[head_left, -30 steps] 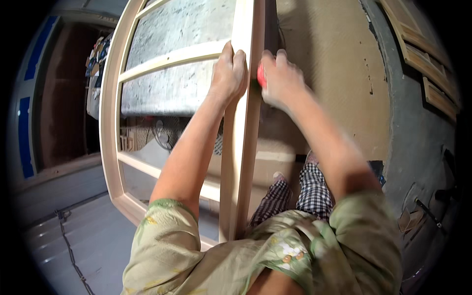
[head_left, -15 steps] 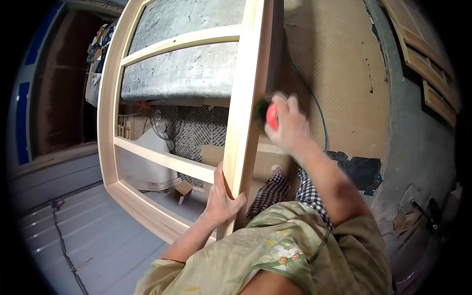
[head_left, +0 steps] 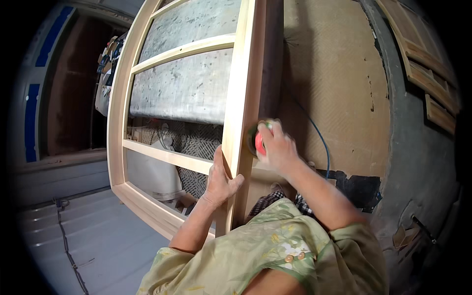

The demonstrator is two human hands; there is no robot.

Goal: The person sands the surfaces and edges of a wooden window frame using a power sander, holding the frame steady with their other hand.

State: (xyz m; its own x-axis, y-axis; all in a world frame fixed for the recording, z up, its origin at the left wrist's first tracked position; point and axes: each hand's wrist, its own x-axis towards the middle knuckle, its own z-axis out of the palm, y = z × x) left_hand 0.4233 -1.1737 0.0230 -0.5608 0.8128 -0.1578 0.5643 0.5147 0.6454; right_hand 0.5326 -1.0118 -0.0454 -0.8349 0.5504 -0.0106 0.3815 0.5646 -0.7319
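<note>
A pale wooden frame (head_left: 235, 108) with several crossbars lies in front of me, resting over a grey-speckled padded bench (head_left: 179, 88). My left hand (head_left: 221, 181) is closed around its near right rail, the thumb and fingers on opposite sides close to where a crossbar meets the rail. My right hand (head_left: 280, 150) grips a round red and dark green hand tool (head_left: 260, 142), held against or very close to the outer side face of that same rail. Motion blurs the tool, so its exact kind and its working face cannot be made out.
A blue cord or hose (head_left: 314, 120) runs over the brown floor sheet (head_left: 339, 73) to the right. Slatted wooden pieces (head_left: 425, 61) stand at the far right. Grey corrugated metal (head_left: 105, 236) with a dark cable lies at lower left. Small items are piled (head_left: 104, 73) beyond the frame.
My right hand has moved the round tool nearer to me along the rail's outer side. The left hand keeps its hold. The whole view has shifted slightly.
</note>
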